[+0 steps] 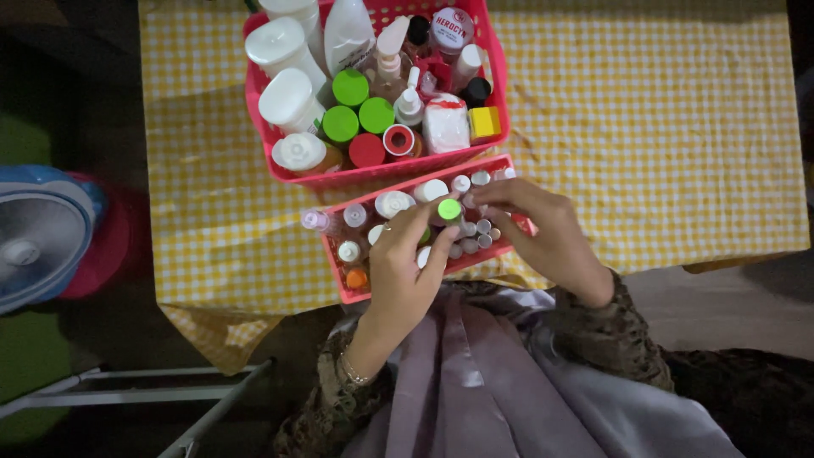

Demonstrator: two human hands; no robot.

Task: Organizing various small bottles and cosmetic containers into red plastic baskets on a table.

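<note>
Small pink basket (349, 291), near edge of table, over yellow checked cloth (644, 127); packed with upright little bottles, caps up, white and grey mostly, one orange cap (357, 277) at near left corner.

Left hand (405, 270): over basket's middle, fingers curled, thumb and forefinger closed on small bottle with bright green cap (449, 209). Bottle upright, long axis vertical, cap at fingertips, lifted slightly above its neighbours or level with them; hard to tell from straight overhead.

Right hand (547, 233): just right of green cap, fingers bent and drawn together over grey-capped vials (482, 234) at basket's right end; appears to touch them, grasp not clear.

Green-capped bottle between both hands, nearer left, held by left alone.

Large pink basket (259, 136): farther side, touching small one's far rim; holds taller white bottles, three green caps (350, 87), red cap, yellow cube-shaped item (485, 122).

Fan (38, 233): white and blue, on floor, well left of table.
</note>
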